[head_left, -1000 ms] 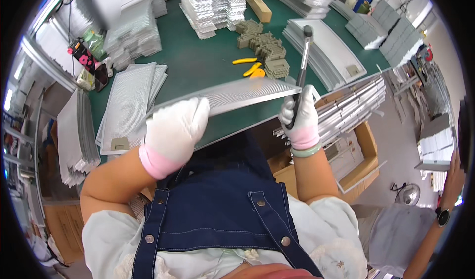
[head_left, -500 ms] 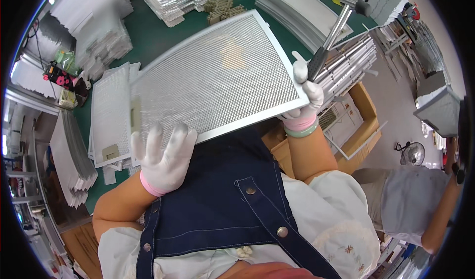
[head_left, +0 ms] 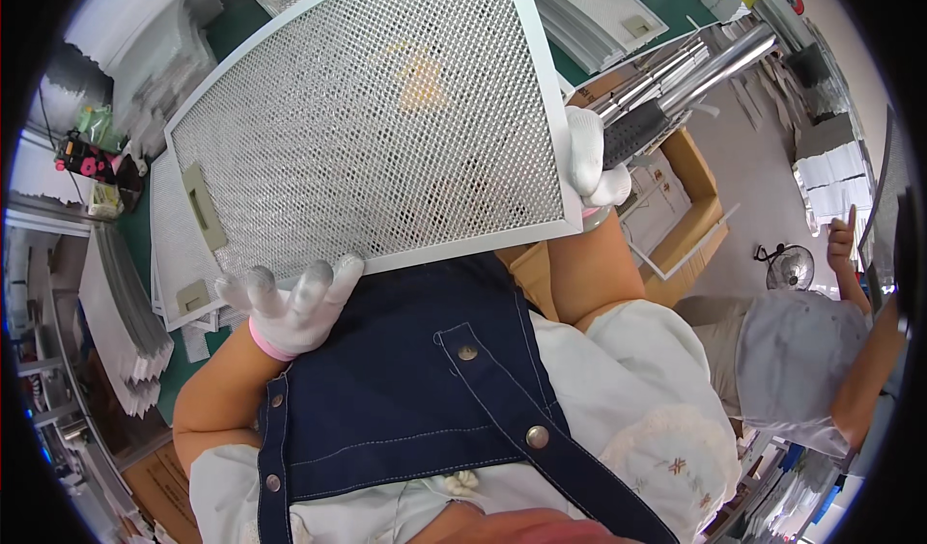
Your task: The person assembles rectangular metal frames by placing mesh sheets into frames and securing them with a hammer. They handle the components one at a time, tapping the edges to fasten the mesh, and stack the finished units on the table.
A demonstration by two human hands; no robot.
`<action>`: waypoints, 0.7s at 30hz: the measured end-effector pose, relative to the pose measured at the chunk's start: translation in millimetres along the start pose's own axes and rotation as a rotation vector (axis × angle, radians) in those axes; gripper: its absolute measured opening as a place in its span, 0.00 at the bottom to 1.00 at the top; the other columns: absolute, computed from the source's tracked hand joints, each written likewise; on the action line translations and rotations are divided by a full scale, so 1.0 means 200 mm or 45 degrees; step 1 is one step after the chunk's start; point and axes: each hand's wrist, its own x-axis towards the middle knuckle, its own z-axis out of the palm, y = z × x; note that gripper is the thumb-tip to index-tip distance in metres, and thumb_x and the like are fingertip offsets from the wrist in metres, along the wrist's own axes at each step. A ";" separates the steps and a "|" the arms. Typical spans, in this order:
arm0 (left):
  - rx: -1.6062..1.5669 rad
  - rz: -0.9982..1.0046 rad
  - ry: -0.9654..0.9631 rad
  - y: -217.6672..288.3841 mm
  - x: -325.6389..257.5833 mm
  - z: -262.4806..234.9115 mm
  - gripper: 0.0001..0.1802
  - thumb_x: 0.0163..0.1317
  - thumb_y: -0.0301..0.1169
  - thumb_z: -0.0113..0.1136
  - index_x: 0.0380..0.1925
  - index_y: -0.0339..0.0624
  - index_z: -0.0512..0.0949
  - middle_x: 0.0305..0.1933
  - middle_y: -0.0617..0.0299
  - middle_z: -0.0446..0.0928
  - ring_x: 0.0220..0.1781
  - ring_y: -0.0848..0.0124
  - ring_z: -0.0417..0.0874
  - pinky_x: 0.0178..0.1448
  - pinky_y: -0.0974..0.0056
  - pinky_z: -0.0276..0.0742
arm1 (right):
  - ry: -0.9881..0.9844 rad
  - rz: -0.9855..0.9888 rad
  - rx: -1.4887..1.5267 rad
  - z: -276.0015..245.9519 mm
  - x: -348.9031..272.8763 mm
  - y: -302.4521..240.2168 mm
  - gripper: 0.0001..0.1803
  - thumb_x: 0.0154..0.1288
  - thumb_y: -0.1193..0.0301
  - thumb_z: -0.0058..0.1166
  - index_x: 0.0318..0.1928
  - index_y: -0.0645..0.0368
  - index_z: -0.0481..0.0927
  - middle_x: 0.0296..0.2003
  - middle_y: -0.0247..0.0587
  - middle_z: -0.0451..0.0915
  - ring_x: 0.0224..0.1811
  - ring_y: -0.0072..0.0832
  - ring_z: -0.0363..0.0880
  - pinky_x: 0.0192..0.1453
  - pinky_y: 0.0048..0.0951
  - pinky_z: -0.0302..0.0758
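Observation:
I hold a large rectangular mesh filter panel (head_left: 386,129) with a white metal frame, tilted up close to my face. My left hand (head_left: 290,307), in a white glove with a pink cuff, supports the panel's lower left edge with fingers spread. My right hand (head_left: 594,163), also in a white glove, grips the panel's right edge. A shiny metal bar (head_left: 695,76) sticks out from that hand toward the upper right. A small beige tab (head_left: 205,206) sits near the panel's left edge.
Stacks of similar mesh panels lie on the green table at the left (head_left: 179,254) and at the top right (head_left: 608,13). An open cardboard box (head_left: 695,221) stands to my right. Another person (head_left: 801,351) and a small fan (head_left: 787,266) are further right.
The panel has swung up from nearly flat to tilted toward my face and now fills the upper view. Both hands rose with it, and my left hand shifted to the lower edge.

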 end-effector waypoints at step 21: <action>-1.364 -0.266 -1.200 -0.01 0.34 0.13 0.29 0.51 0.33 0.63 0.56 0.38 0.76 0.60 0.48 0.74 0.64 0.52 0.74 0.69 0.43 0.64 | 1.168 0.639 -1.343 -0.19 -0.03 -0.21 0.17 0.60 0.73 0.66 0.49 0.62 0.78 0.27 0.32 0.76 0.17 0.17 0.71 0.21 0.18 0.69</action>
